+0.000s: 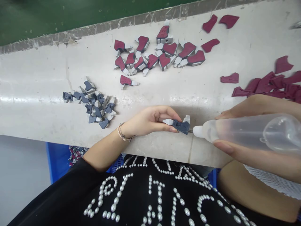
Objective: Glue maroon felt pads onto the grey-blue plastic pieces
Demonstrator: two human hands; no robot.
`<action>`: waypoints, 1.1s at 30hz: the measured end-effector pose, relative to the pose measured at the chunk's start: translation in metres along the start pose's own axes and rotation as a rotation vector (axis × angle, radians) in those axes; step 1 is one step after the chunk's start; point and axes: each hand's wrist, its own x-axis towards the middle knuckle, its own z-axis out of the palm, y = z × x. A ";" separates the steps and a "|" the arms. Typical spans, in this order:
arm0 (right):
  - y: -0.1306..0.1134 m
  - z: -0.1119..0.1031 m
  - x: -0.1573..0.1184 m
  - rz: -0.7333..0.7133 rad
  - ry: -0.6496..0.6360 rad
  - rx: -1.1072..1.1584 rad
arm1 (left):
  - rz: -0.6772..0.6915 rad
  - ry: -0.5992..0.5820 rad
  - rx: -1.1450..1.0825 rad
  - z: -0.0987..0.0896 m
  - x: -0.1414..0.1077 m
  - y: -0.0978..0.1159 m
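Between the thumb and fingers of my left hand (155,121) is a dark grey plastic piece (181,126) with light grey ends. My right hand (244,125) is wrapped round a translucent squeeze bottle (249,131), lying nearly level. The bottle's white nozzle (198,131) points left, and its thin metal tip meets or nearly meets the right end of the grey piece. I cannot tell whether they touch. To the left of my left hand lies a heap of similar dark grey and light grey pieces (97,108).
Further back lie several grey pieces with maroon tops (145,59). Loose maroon plates (268,84) are heaped at the right, with a few more (210,45) behind. Below the table edge stands a blue crate (58,160) with small parts inside. A green surface (70,15) borders the far side.
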 end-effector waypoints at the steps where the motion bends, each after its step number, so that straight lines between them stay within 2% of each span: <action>1: 0.001 -0.001 0.000 -0.002 -0.002 -0.005 | -0.004 0.007 0.008 0.000 0.000 0.000; 9: 0.002 -0.003 -0.001 -0.011 -0.018 -0.024 | -0.024 0.020 0.052 0.000 0.000 0.001; 21: -0.003 0.009 0.006 -0.006 0.009 0.079 | 0.039 -0.008 0.080 -0.001 -0.001 -0.001; 33: 0.001 -0.005 -0.003 0.012 -0.029 -0.054 | 0.014 0.019 0.116 -0.002 0.000 -0.001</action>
